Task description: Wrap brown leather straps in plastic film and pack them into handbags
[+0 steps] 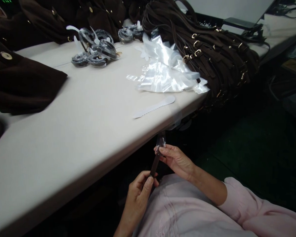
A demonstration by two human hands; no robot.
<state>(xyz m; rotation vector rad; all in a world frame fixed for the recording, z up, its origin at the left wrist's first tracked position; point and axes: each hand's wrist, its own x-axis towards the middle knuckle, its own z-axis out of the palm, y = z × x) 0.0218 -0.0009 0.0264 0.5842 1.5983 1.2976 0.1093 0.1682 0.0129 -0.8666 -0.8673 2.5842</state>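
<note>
A dark brown strap [155,165] runs between my two hands, below the table's front edge. My left hand [141,191] is closed on its lower end, thumb on top. Further up, my right hand [175,159] pinches the strap where clear plastic film [160,141] covers it. The strap's upper part reaches toward the table edge and is hard to make out in the dark. On the table just above my hands lies a white strip with one toothed edge [154,108].
A pile of clear plastic bags [162,72] lies on the white table [76,131]. Brown straps with gold buckles [212,56] are heaped at the right, hanging over the edge. Several coiled, wrapped straps [96,49] sit further back. Dark brown bags [22,82] stand at the left.
</note>
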